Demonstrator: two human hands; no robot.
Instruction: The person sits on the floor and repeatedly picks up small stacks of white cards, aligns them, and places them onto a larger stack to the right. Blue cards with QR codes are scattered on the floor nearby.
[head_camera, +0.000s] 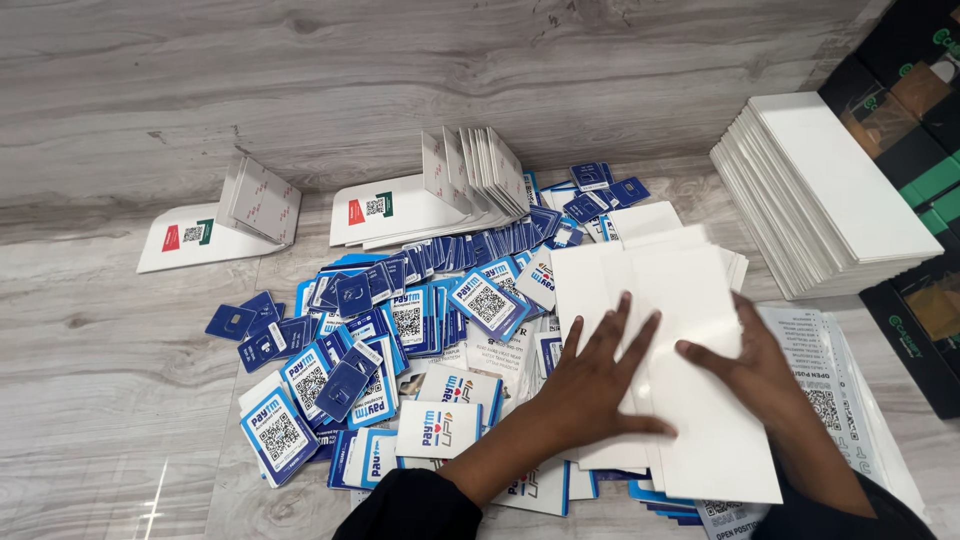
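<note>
Directly under both hands' fingers (628, 330): white envelopes (700, 300)

the floor (110, 400) is grey wood-grain planking with pale streaks and dark knots, its boards running left to right. at the far side a wall panel (400, 70) of the same grey wood grain rises from it, meeting the floor along a faint seam. the light is even and soft, with a small bright glint near the left edge.
</note>
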